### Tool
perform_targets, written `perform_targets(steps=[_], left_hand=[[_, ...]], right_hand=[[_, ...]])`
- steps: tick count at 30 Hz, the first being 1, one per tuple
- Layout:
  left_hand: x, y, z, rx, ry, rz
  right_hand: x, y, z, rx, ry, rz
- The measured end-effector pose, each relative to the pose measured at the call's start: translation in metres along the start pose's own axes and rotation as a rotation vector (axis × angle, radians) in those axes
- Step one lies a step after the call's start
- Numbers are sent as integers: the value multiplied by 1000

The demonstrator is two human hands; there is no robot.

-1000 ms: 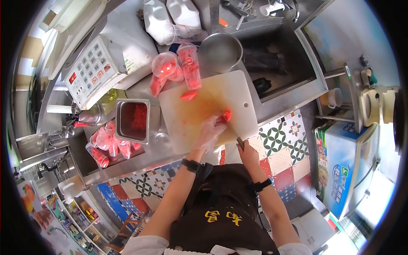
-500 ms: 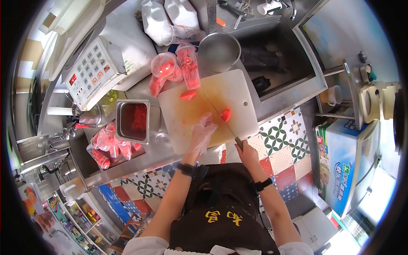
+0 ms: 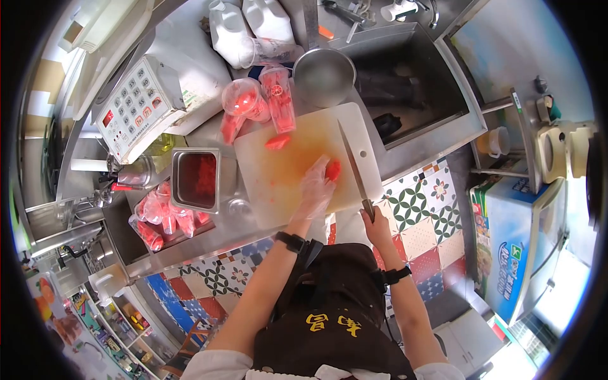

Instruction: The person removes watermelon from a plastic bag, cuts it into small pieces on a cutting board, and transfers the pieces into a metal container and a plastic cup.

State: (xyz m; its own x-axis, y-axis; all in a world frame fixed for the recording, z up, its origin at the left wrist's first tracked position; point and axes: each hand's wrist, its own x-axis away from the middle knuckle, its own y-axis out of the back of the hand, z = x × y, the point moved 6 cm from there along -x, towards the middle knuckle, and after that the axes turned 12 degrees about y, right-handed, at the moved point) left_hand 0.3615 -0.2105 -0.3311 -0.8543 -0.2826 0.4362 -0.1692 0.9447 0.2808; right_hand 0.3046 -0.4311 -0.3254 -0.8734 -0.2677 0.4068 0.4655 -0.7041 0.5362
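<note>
My left hand (image 3: 318,184), in a clear plastic glove, is over the white cutting board (image 3: 256,183), its fingertips closed on a red fruit piece (image 3: 333,169). The handle of a long knife (image 3: 353,158) is in my right hand (image 3: 376,225) near the board's front right edge. Its blade lies along the right part of the board, pointing away from me, apart from the fruit. A second red piece (image 3: 278,142) rests near the board's back edge. Behind it are plastic cups of red fruit (image 3: 277,101). Orange juice stains the middle of the board.
A metal container (image 3: 196,180) with red fruit stands left of the board, beyond it bagged red pieces (image 3: 152,209). A steel pot (image 3: 324,77) and a sink (image 3: 411,82) are behind. White jugs (image 3: 226,31) and a keypad machine (image 3: 136,107) stand back left.
My left hand has moved right and forward onto the red piece at the right. The knife has swung to the right, away from that piece, with my right hand.
</note>
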Motion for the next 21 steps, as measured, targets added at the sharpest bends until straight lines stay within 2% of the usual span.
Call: perform_targets(steps=[3,6,9,12,15,18,21], left_hand=[[6,4,-27,-300,3,-132],[-4,-1,-18,-152,70,3],[-7,-9,10,390,207,15],[7,3,8,480,277,59],[24,23,-4,500,249,12],[42,55,-5,643,182,-75],[70,124,-32,778,147,-129]], right_hand=[[-1,-2,-12,-45,20,-28],[-1,-14,-8,-52,51,87],[0,-22,1,-95,63,98],[9,-26,9,-97,79,104],[19,-22,27,-59,106,129],[24,-19,72,-4,185,185],[21,-29,135,-16,303,253]])
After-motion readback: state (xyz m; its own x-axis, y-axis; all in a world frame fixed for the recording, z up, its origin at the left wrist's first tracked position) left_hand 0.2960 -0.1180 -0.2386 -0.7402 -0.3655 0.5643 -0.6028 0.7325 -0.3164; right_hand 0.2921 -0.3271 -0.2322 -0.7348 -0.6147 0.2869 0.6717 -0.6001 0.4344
